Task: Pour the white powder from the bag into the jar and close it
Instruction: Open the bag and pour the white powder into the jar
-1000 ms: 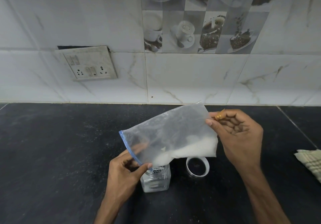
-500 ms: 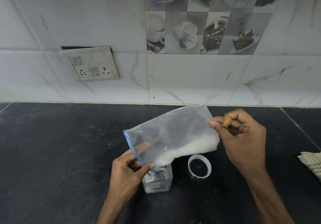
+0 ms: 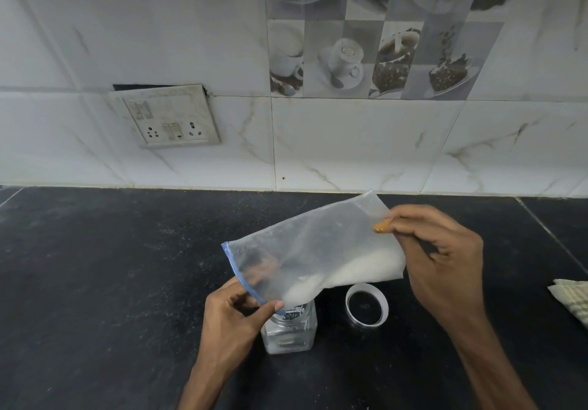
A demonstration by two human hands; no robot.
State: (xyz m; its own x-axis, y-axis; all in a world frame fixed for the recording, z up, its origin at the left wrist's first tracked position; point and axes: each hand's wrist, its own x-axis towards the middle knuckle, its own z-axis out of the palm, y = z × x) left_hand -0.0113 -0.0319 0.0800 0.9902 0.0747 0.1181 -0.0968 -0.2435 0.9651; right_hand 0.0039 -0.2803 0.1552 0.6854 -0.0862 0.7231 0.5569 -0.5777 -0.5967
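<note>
A clear zip bag (image 3: 318, 244) with a blue-edged mouth hangs tilted over a small clear jar (image 3: 289, 333) on the black counter. White powder (image 3: 346, 274) lies along the bag's lower edge and slopes down to the mouth, right above the jar's opening. My left hand (image 3: 232, 317) pinches the blue mouth edge next to the jar. My right hand (image 3: 445, 260) holds the bag's closed far end higher up. The jar's white lid (image 3: 367, 305) lies upturned on the counter just right of the jar.
A folded checked cloth (image 3: 572, 301) lies at the right edge of the black counter (image 3: 111, 282). A tiled wall with a switch and socket plate (image 3: 165, 116) rises behind the counter.
My right hand has lifted the bag's closed end a little and shifted its grip. The powder has slid further toward the mouth. My left hand and the jar stay put.
</note>
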